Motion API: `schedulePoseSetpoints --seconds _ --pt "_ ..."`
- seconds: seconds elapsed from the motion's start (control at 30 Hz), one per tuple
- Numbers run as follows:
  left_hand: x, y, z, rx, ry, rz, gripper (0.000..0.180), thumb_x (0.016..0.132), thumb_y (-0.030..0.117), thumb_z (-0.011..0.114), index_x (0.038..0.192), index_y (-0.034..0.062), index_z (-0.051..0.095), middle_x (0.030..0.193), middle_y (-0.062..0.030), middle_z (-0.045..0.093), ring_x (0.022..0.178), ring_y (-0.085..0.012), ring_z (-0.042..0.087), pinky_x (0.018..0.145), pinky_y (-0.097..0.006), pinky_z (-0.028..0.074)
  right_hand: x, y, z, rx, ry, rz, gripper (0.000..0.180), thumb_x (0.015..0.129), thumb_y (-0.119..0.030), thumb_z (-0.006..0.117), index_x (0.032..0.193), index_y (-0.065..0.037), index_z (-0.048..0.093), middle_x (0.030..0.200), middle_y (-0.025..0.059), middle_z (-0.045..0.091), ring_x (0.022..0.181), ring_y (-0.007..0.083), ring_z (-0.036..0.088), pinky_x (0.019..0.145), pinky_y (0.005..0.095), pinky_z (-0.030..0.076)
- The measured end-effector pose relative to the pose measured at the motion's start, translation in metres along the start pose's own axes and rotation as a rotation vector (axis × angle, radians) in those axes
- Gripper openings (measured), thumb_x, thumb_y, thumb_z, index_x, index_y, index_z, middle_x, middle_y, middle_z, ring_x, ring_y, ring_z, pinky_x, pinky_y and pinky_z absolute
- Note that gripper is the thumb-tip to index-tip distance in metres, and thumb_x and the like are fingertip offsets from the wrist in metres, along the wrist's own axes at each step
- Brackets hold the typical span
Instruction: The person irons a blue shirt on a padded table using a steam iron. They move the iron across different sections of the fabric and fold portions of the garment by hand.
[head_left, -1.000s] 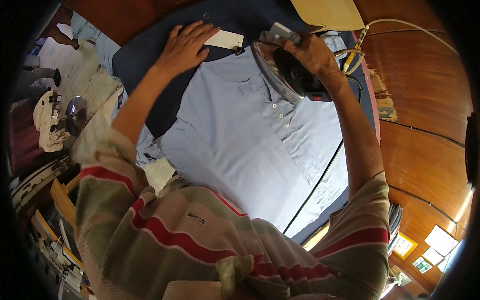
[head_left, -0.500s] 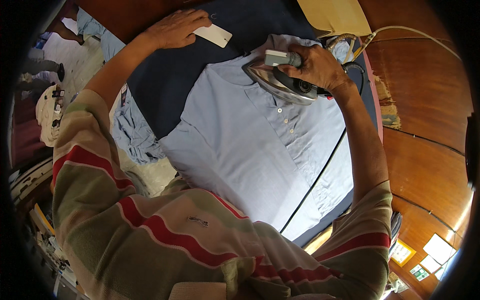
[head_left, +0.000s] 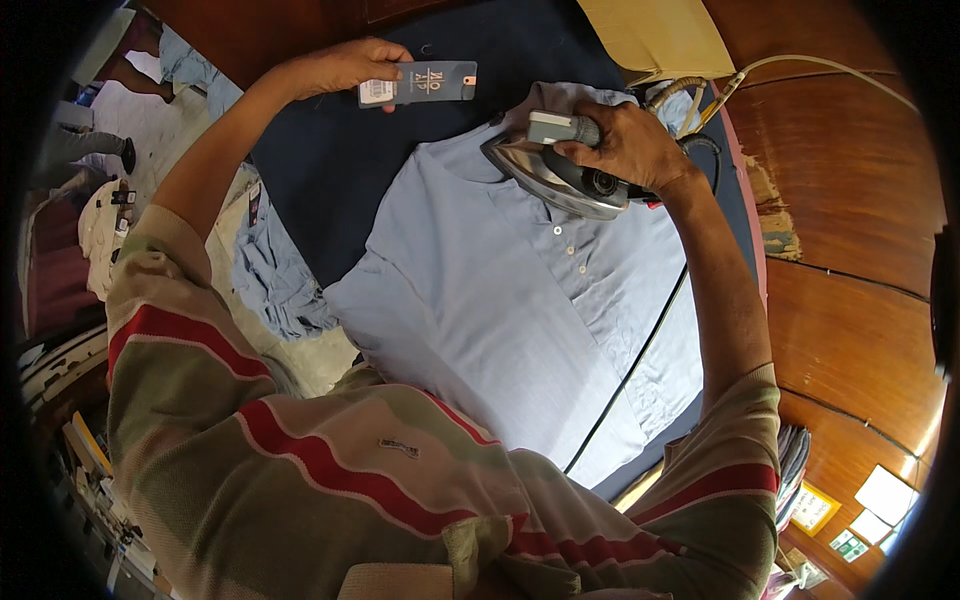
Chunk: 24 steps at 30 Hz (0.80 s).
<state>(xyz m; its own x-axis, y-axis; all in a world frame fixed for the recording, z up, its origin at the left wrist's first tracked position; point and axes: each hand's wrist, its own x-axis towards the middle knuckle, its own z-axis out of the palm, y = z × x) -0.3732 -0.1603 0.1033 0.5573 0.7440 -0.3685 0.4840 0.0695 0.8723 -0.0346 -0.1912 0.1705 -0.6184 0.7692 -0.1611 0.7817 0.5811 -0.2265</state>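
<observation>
A light blue buttoned shirt (head_left: 470, 290) lies spread over a dark blue ironing surface (head_left: 310, 185). My right hand (head_left: 640, 145) is closed around the handle of an electric iron (head_left: 560, 180), which rests on the shirt near the neckline, above a row of small white buttons. Between the fingers and thumb of my left hand (head_left: 345, 72) is a dark grey hang tag (head_left: 437, 82) with a white label at one end. The tag is held over the ironing surface, beyond the shirt's shoulder.
A black cord (head_left: 625, 385) runs across the shirt. Yellowish board (head_left: 655, 38) lies at the far edge, beside pale hoses (head_left: 725, 90). Crumpled blue garments (head_left: 280, 270) hang at the left. A wooden wall (head_left: 850, 200) stands close on the right. Another person's legs (head_left: 95, 148) show far left.
My left hand has turned the tag over, from its plain white side to its dark printed side, and shifted slightly left. The iron has barely moved.
</observation>
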Motion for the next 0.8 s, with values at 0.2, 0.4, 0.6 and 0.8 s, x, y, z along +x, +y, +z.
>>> schedulePoseSetpoints --seconds 0.2,0.4,0.6,0.8 --pt "0.005 -0.007 0.004 0.981 0.199 0.117 0.016 0.08 0.009 0.057 0.088 0.0072 0.043 0.075 -0.0046 0.049 0.075 -0.0207 0.054 0.078 -0.035 0.046 -0.024 0.009 -0.013 0.039 -0.047 0.152 0.064 0.074 -0.057 0.059 0.108 -0.003 0.062 0.072 0.0196 0.066 0.071 0.03 0.067 0.072 0.0368 0.053" --pt "0.02 -0.012 0.005 1.147 0.339 0.494 0.022 0.074 0.005 0.06 0.086 0.009 0.041 0.091 -0.0077 0.046 0.098 -0.0264 0.047 0.094 -0.039 0.035 -0.045 0.02 -0.017 0.055 0.0 0.186 0.06 0.075 -0.055 0.06 0.104 -0.003 0.064 0.071 0.0181 0.066 0.068 0.0277 0.067 0.071 0.0362 0.054" --pt "0.035 -0.005 -0.001 1.172 0.475 0.748 0.026 0.078 0.002 0.058 0.103 0.0096 0.053 0.098 -0.0053 0.055 0.098 -0.0235 0.051 0.096 -0.036 0.035 -0.053 0.03 -0.013 0.096 0.044 0.186 0.06 0.075 -0.056 0.06 0.102 -0.002 0.064 0.067 0.0178 0.065 0.065 0.0277 0.067 0.067 0.0362 0.055" --pt "0.054 -0.03 0.006 1.496 0.632 0.57 0.039 0.082 0.002 0.053 0.119 0.0155 0.054 0.111 -0.0028 0.055 0.106 -0.0213 0.052 0.097 -0.037 0.035 -0.041 0.021 -0.013 0.049 0.064 0.095 0.064 0.077 -0.059 0.057 0.101 -0.001 0.064 0.064 0.0187 0.064 0.066 0.0315 0.067 0.064 0.0376 0.054"
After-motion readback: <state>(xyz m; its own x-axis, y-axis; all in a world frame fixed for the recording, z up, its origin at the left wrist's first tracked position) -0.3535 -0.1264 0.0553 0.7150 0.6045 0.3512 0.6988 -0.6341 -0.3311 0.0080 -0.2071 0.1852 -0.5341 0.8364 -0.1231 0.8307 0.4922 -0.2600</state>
